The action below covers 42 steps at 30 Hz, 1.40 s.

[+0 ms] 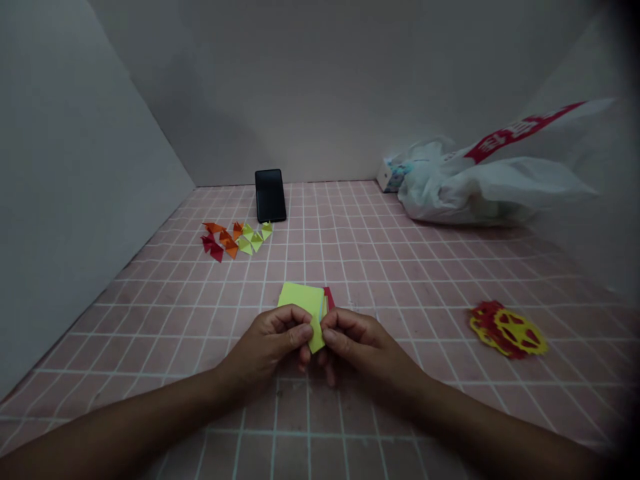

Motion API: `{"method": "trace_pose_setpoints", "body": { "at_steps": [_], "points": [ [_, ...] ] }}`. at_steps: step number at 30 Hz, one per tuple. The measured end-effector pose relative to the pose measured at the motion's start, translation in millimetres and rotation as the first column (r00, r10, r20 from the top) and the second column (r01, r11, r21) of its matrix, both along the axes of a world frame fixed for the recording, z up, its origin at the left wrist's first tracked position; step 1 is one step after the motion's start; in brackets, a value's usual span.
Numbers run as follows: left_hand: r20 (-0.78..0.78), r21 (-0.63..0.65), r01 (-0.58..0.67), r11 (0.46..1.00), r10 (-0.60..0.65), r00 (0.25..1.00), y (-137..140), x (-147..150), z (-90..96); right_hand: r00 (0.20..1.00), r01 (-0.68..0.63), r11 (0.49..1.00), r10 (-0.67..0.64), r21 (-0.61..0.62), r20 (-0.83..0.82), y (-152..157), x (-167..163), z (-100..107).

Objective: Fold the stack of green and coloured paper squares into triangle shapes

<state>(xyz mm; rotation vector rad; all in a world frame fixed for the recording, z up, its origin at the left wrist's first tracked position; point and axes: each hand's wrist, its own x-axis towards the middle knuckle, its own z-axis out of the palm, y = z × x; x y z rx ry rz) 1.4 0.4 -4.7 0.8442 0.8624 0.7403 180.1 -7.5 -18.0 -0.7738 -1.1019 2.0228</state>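
Between my two hands is a small folded piece of yellow paper (pixel 317 343), held above the table. My left hand (pixel 280 337) pinches its left side between thumb and fingers. On the opposite side, the thumb and fingertips of my right hand (pixel 357 337) grip the same paper. Just beyond the hands lies a stack of yellow paper sheets (pixel 300 295), partly hidden by my fingers, and a red sheet (pixel 329 297) shows at its right edge.
Small folded paper pieces in red, orange (pixel 229 243) and yellow lie at the back left, near a black phone (pixel 271 195). Red and yellow cut-out shapes (pixel 520 331) lie at the right. A white plastic bag (pixel 465 190) and a small box (pixel 390 175) stand at the back right.
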Motion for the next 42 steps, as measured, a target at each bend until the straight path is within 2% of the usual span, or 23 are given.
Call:
{"method": "trace_pose_setpoints", "body": {
  "at_steps": [3,5,9,13,16,18,22,26,29,35,42],
  "points": [
    [-0.007,0.019,0.002,1.000,-0.002,1.000,0,-1,-0.5,1.000,0.004,1.000,-0.005,0.025,0.024,0,0,1],
    [-0.053,0.076,0.012,0.997,-0.008,0.999,0,0,2.7,0.998,0.015,0.997,-0.020,0.070,0.066,0,0,3],
    [-0.206,0.215,0.038,0.976,0.007,0.978,-1,1,11.5,0.976,0.020,0.975,-0.068,0.223,0.209,-2,1,6],
    [-0.311,0.350,0.083,0.933,0.032,0.950,-2,0,13.1,0.888,-0.058,0.877,-0.174,0.477,0.426,-3,1,10],
    [-0.347,0.408,0.137,0.903,0.014,0.938,-3,-3,12.9,0.872,-0.130,0.829,-0.165,0.545,0.460,-4,1,13],
    [-0.357,0.409,0.142,0.901,0.015,0.934,-5,-4,13.8,0.883,-0.139,0.833,-0.141,0.535,0.448,-5,0,14],
    [-0.363,0.402,0.083,0.912,0.076,0.929,-6,-3,15.9,0.903,-0.104,0.911,-0.081,0.398,0.422,-7,0,14],
    [-0.262,0.321,0.019,0.947,0.070,0.963,-4,-1,13.5,0.909,0.028,0.950,-0.153,0.310,0.387,-7,0,10],
    [-0.237,0.301,-0.005,0.954,0.080,0.968,-3,0,9.9,0.914,0.098,0.950,-0.204,0.296,0.352,-4,0,8],
    [-0.233,0.294,-0.031,0.955,0.104,0.967,-2,-1,8.0,0.906,0.072,0.927,-0.216,0.369,0.365,-2,2,7],
    [-0.435,0.392,0.143,0.909,0.046,0.899,-4,1,9.7,0.904,0.085,0.900,-0.250,0.429,0.346,-4,0,7]
  ]
}}
